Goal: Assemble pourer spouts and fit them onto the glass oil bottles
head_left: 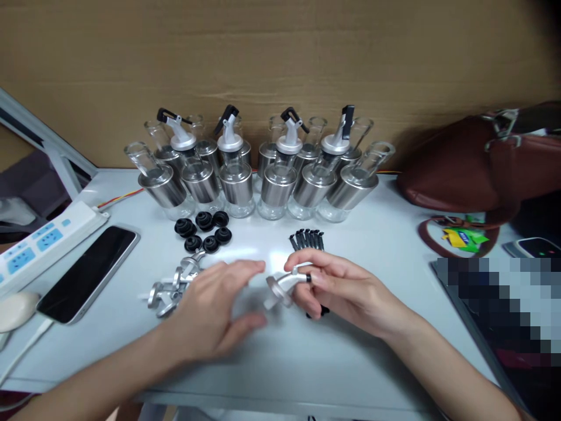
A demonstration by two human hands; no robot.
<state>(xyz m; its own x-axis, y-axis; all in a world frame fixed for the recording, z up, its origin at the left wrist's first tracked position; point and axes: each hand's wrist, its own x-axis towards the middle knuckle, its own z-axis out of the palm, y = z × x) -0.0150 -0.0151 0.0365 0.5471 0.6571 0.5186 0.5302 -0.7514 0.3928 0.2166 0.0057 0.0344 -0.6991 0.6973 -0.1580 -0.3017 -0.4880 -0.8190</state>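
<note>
My right hand (337,289) grips a silver metal pourer spout (283,286) with a black ring near its tip, held just above the white table (280,362). My left hand (214,313) hovers blurred beside it, fingers apart, holding nothing. Under and left of that hand lie several more silver spouts (173,283). Black rubber stoppers (202,231) sit in a cluster behind them. A row of small black levers (307,238) lies behind my right hand. Glass and steel bottles (263,172) stand along the back, several capped with spouts.
A black phone (87,272) and a white power strip (41,242) lie at the left. A brown leather bag (482,166) sits at the back right, with a second phone (537,247) and a dark laptop edge (464,310) at the right. Cardboard backs the table.
</note>
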